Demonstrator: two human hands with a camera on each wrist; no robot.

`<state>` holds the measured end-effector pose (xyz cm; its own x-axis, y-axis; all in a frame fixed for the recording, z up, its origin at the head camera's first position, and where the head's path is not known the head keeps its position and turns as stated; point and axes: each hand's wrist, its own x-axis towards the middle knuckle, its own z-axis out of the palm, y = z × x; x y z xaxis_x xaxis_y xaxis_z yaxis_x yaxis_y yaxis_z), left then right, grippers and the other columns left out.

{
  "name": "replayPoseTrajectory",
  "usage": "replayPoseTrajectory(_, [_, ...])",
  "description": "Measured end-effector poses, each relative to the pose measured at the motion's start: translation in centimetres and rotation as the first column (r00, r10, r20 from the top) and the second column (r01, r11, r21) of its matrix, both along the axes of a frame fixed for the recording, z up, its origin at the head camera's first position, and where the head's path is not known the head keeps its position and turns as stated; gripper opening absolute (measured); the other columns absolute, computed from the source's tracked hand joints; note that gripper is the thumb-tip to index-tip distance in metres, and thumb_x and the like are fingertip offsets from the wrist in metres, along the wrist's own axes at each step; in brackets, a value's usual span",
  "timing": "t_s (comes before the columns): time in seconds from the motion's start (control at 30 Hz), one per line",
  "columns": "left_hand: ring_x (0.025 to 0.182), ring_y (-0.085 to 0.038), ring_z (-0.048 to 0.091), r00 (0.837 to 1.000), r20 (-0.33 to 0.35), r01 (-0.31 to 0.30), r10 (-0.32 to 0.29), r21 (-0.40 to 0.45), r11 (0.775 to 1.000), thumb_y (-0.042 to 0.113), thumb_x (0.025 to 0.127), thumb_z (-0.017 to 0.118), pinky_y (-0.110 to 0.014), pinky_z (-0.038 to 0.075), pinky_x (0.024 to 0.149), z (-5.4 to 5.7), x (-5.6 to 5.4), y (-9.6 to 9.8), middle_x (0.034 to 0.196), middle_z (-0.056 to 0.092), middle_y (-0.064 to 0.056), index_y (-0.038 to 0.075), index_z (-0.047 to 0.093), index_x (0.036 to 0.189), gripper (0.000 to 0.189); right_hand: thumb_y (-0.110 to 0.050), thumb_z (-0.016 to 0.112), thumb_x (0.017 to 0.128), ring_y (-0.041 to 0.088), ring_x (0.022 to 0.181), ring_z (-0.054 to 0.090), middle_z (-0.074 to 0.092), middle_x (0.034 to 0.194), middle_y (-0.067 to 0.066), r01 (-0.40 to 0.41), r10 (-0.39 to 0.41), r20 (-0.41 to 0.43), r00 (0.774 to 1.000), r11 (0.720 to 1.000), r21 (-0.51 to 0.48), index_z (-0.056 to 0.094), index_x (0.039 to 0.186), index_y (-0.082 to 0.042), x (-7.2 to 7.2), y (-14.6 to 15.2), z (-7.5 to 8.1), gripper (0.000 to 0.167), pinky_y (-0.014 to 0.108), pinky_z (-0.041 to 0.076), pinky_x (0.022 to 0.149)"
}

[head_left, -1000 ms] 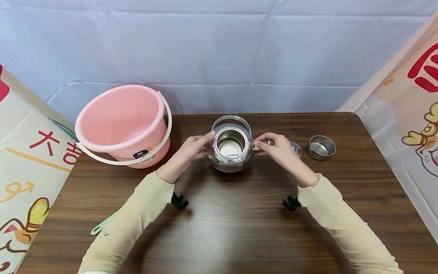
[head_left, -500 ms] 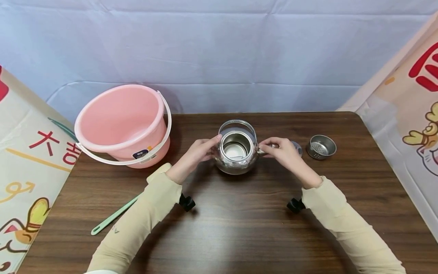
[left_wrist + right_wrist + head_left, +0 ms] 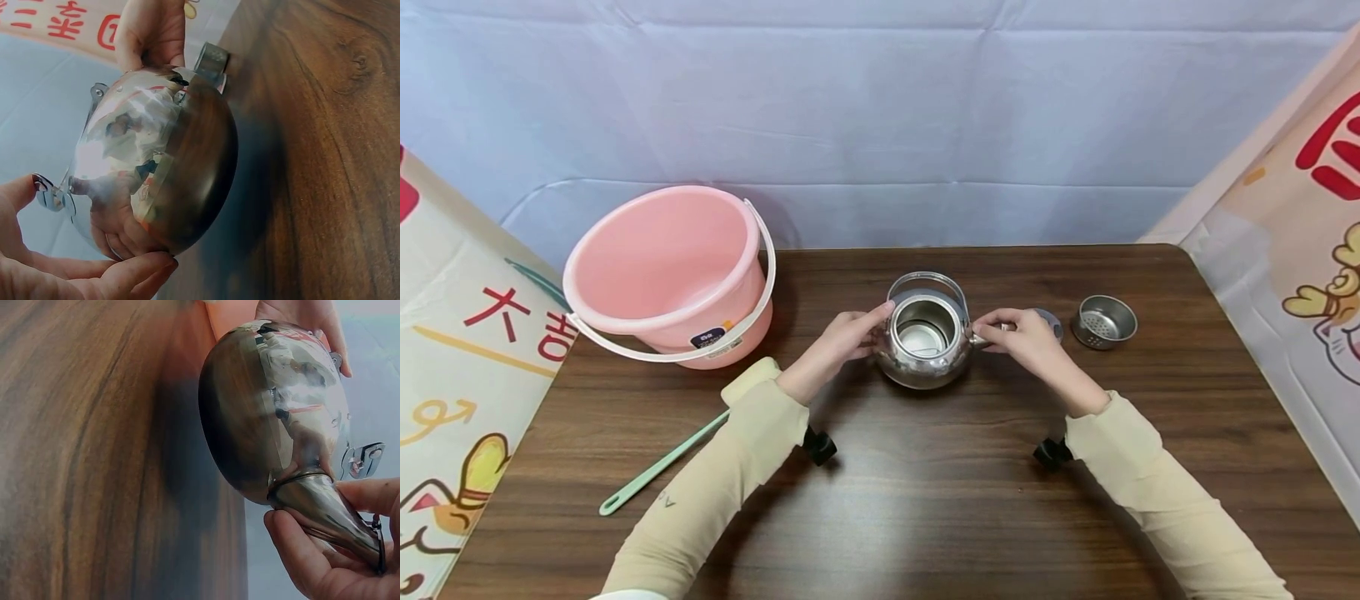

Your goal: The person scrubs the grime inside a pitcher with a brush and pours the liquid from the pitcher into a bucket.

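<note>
A shiny steel teapot, its lid off and its hoop handle raised, is held between both hands in the middle of the head view. My left hand grips its left side, thumb by the handle's hinge and the fingers on the lower body. On the other side my right hand pinches the spout between thumb and fingers. In the wrist views the rounded body seems to be held slightly above the table, over its dark shadow.
A pink bucket with a white handle stands at the back left. A green-handled brush lies in front of it, partly behind the left sleeve. Right of the right hand are a round greyish item, partly hidden, and a perforated steel strainer.
Both hands have moved the teapot a little to the right and toward the person, keeping their hold. More of the green-handled brush shows from behind the left sleeve.
</note>
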<state>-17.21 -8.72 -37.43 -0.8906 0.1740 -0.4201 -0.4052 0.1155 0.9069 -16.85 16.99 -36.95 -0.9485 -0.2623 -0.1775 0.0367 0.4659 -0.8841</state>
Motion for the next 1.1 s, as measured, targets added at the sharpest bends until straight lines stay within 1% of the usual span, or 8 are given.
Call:
replayPoseTrajectory(0.1, [0.075,-0.011,0.054,1.000,0.003,0.007,-0.007,-0.016,1.000,0.039,0.088,0.054,-0.033,0.049,0.082,-0.2,0.0,0.2,0.080,0.055,-0.002,-0.001,0.059,0.089,0.040,-0.021,0.056,0.090,0.023,0.086,0.065,0.060,0.107,0.024,0.004,-0.004,0.004,1.000,1.000,-0.005,0.058,0.110,0.010,-0.1,0.1,-0.4,0.037,0.034,0.052,0.077])
replayPoseTrajectory(0.27, [0.076,-0.012,0.055,1.000,0.009,0.012,-0.012,-0.027,1.000,0.041,0.088,0.053,-0.035,0.048,0.084,-0.7,-0.1,0.5,0.081,0.055,-0.003,-0.001,0.060,0.090,0.043,-0.019,0.056,0.090,0.022,0.085,0.065,0.057,0.110,0.027,0.002,-0.001,0.024,1.000,1.000,-0.020,0.057,0.109,0.012,-0.2,0.5,-0.8,0.036,0.038,0.050,0.079])
replayPoseTrajectory(0.4, [0.077,-0.012,0.054,1.000,0.029,0.013,-0.012,-0.028,1.000,0.041,0.088,0.054,-0.036,0.047,0.086,-1.1,-0.2,0.7,0.084,0.055,-0.004,-0.004,0.060,0.099,0.047,-0.018,0.055,0.090,0.019,0.084,0.066,0.055,0.111,0.028,0.000,0.000,0.025,1.000,1.000,-0.018,0.057,0.108,0.013,-0.3,0.7,-1.3,0.035,0.036,0.051,0.078])
replayPoseTrajectory(0.5, [0.076,-0.012,0.054,0.999,0.046,0.017,-0.016,-0.031,0.999,0.042,0.088,0.054,-0.036,0.048,0.085,-1.3,-0.3,0.8,0.083,0.055,-0.004,-0.005,0.059,0.101,0.049,-0.019,0.056,0.090,0.019,0.085,0.066,0.055,0.112,0.027,0.006,-0.006,0.030,1.000,1.000,-0.009,0.057,0.108,0.012,-0.3,0.8,-1.6,0.036,0.033,0.052,0.077])
replayPoseTrajectory(0.7, [0.073,-0.011,0.055,0.998,0.063,0.022,-0.020,-0.038,0.999,0.045,0.087,0.053,-0.034,0.048,0.082,-1.6,-0.4,0.6,0.078,0.055,-0.003,0.002,0.058,0.088,0.044,-0.020,0.055,0.090,0.019,0.087,0.065,0.053,0.113,0.025,0.005,-0.005,0.044,0.999,1.000,-0.001,0.056,0.110,0.011,-0.4,0.6,-1.7,0.037,0.033,0.051,0.078])
replayPoseTrajectory(0.87, [0.070,-0.012,0.054,0.997,0.075,0.039,-0.036,-0.045,0.998,0.047,0.088,0.050,-0.031,0.049,0.076,-1.6,-0.5,0.6,0.074,0.055,-0.002,0.005,0.056,0.082,0.043,-0.017,0.053,0.091,0.016,0.086,0.064,0.053,0.111,0.026,-0.012,0.012,0.043,0.999,1.000,-0.001,0.054,0.111,0.013,-0.4,0.6,-1.7,0.036,0.032,0.051,0.077])
replayPoseTrajectory(1.0, [0.067,-0.011,0.053,0.996,0.078,0.044,-0.040,-0.048,0.998,0.048,0.088,0.049,-0.027,0.048,0.070,-1.5,-0.5,0.7,0.070,0.055,-0.001,0.007,0.055,0.077,0.043,-0.017,0.052,0.092,0.019,0.088,0.063,0.053,0.111,0.025,-0.030,0.030,0.042,0.999,1.000,0.008,0.053,0.111,0.013,-0.4,0.7,-1.8,0.036,0.035,0.051,0.079])
replayPoseTrajectory(1.1, [0.067,-0.011,0.053,0.996,0.081,0.047,-0.043,-0.049,0.998,0.048,0.088,0.049,-0.028,0.048,0.073,-1.5,-0.6,0.7,0.069,0.055,-0.001,0.007,0.054,0.075,0.043,-0.019,0.052,0.092,0.024,0.091,0.062,0.053,0.112,0.025,-0.043,0.042,0.040,0.998,0.999,0.024,0.053,0.113,0.012,-0.5,0.8,-1.8,0.037,0.037,0.050,0.080])
